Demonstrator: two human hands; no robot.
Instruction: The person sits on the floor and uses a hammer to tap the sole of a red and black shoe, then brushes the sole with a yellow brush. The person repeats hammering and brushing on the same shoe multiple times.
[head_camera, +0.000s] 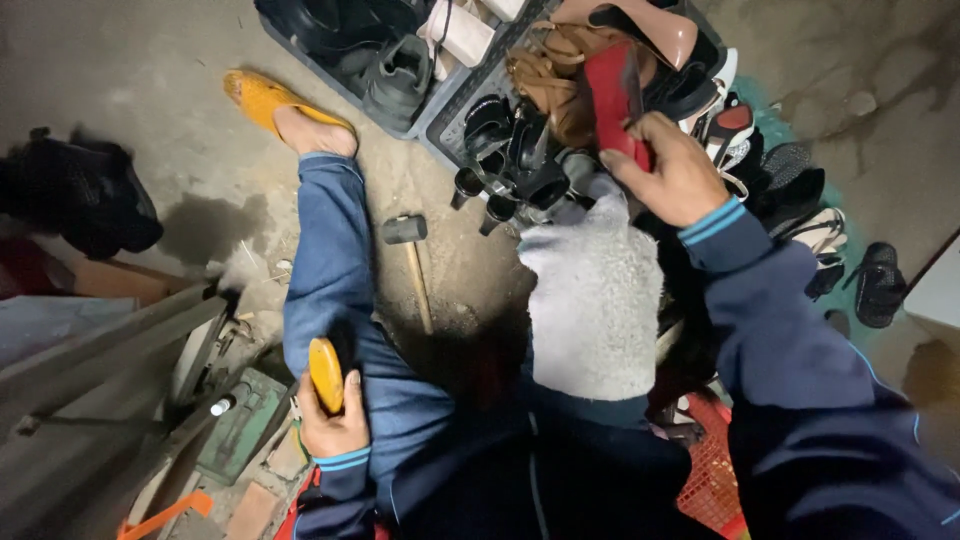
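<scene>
Right hand (672, 172) grips red shoe (614, 92)

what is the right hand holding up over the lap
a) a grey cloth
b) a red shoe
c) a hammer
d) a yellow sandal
b: the right hand grips a red shoe above the grey cloth on the knee, while the hammer lies on the floor and the left hand holds a yellow-handled tool.
</scene>
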